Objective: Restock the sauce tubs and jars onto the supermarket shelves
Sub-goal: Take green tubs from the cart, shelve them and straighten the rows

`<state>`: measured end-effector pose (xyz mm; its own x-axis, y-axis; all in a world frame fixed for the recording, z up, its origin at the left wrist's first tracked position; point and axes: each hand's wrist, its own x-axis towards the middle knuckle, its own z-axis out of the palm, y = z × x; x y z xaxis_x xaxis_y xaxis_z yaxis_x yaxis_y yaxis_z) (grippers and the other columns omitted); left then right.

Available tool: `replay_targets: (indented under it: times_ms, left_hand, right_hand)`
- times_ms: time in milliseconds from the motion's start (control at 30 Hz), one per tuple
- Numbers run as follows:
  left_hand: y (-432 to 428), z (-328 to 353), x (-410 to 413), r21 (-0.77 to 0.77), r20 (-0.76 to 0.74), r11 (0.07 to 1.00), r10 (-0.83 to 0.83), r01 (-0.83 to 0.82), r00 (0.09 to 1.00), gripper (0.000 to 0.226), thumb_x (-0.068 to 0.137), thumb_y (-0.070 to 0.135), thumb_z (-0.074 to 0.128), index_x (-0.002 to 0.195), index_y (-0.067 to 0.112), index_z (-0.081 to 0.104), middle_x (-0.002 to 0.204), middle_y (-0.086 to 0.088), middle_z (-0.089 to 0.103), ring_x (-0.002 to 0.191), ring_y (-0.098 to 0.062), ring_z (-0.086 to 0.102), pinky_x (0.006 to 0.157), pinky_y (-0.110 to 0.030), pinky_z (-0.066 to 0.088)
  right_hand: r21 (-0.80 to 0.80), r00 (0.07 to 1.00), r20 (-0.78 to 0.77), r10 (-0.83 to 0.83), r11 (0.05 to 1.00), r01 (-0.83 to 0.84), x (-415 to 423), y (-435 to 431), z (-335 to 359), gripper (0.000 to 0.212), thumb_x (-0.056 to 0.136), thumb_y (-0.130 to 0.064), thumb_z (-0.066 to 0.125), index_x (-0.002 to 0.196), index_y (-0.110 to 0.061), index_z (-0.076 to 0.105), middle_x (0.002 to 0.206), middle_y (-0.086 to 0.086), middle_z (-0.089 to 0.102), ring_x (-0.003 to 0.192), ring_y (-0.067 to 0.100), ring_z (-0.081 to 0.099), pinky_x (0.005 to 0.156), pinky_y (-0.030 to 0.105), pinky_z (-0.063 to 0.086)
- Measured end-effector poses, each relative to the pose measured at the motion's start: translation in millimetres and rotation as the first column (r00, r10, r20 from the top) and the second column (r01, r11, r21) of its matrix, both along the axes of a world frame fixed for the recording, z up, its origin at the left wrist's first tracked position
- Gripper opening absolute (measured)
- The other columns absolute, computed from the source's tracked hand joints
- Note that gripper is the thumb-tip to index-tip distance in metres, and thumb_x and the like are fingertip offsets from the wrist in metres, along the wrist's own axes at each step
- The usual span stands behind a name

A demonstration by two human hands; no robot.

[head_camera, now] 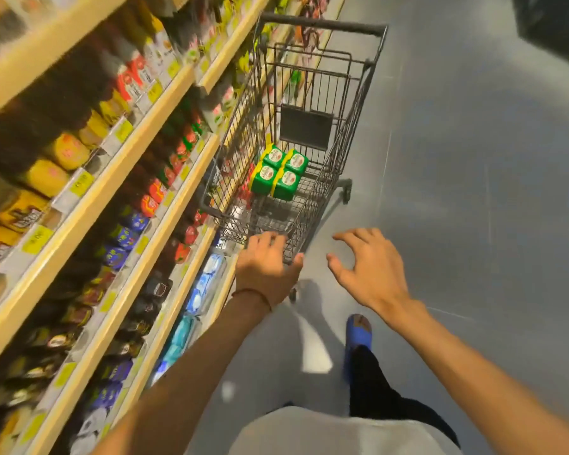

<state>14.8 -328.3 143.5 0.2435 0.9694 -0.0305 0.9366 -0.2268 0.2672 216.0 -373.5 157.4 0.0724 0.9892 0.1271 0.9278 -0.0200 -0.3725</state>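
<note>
Pale grey shirt fills the bottom centre of the frame, with both bare forearms reaching up from it.

Left hand at centre frame, thin red thread bracelet on the wrist. Its fingers curl over the near corner rim of a dark grey wire shopping cart, thumb on the corner's right side. The hand grips the cart.

Right hand just right of it, in the air. Fingers are spread and loosely bent, holding nothing, apart from the cart.

Four green square sauce tubs with yellow rims and round red-and-white lid labels sit inside the cart, above centre frame. They form a two-by-two block, touching one another, close to the cart's left wall. A dark flat panel stands just above them.

Pale wooden shelves run diagonally across the left half of the frame, just beside the cart. They are packed with jars and packets, too blurred to read, with yellow price tags along the edges.

Grey floor fills the right of the frame. Blue slipper and black trouser leg sit lower right of centre.
</note>
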Motion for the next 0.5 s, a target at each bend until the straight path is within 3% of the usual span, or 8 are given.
replay_targets:
  times_ms: [33,200,367,500]
  left_hand:
    - [19,-3,11,0.013,0.007,1.000,0.017,-0.017,1.000,0.059,0.090,0.061,0.040,0.115,0.015,0.068,0.114,-0.008,0.064,0.105,-0.034,0.059,0.080,-0.044,0.054]
    - [103,-3,69,-0.096,0.001,0.983,0.160,-0.159,0.987,0.058,0.095,0.058,0.049,0.134,0.017,0.060,0.139,-0.007,0.056,0.129,-0.030,0.049,0.101,-0.042,0.046]
    - [171,-4,106,-0.100,-0.035,0.961,0.256,-0.258,0.966,0.058,0.091,0.056,0.044,0.127,0.015,0.063,0.133,-0.008,0.060,0.125,-0.031,0.051,0.097,-0.044,0.048]
    - [232,-12,122,-0.156,-0.092,0.917,0.356,-0.366,0.930,0.055,0.097,0.057,0.045,0.136,0.021,0.055,0.141,-0.002,0.052,0.131,-0.026,0.044,0.101,-0.042,0.042]
  right_hand:
    - [0.001,1.000,-0.003,0.024,1.000,-0.024,12,24,-3,0.045,0.087,-0.048,0.058,0.117,-0.019,0.074,0.112,0.003,0.073,0.105,0.027,0.061,0.085,0.039,0.052]
    - [0.093,0.988,-0.096,0.121,0.989,-0.112,68,134,-12,0.040,0.085,-0.041,0.068,0.114,-0.015,0.075,0.105,0.004,0.073,0.099,0.028,0.063,0.081,0.035,0.050]
    - [-0.003,0.959,-0.072,0.273,0.962,-0.274,103,235,-16,0.033,0.088,-0.038,0.070,0.114,-0.018,0.075,0.105,0.003,0.072,0.099,0.027,0.060,0.080,0.036,0.047]
    - [-0.057,0.925,-0.054,0.375,0.924,-0.378,110,317,-31,0.034,0.087,-0.041,0.068,0.111,-0.018,0.075,0.101,0.002,0.073,0.097,0.026,0.059,0.078,0.037,0.048]
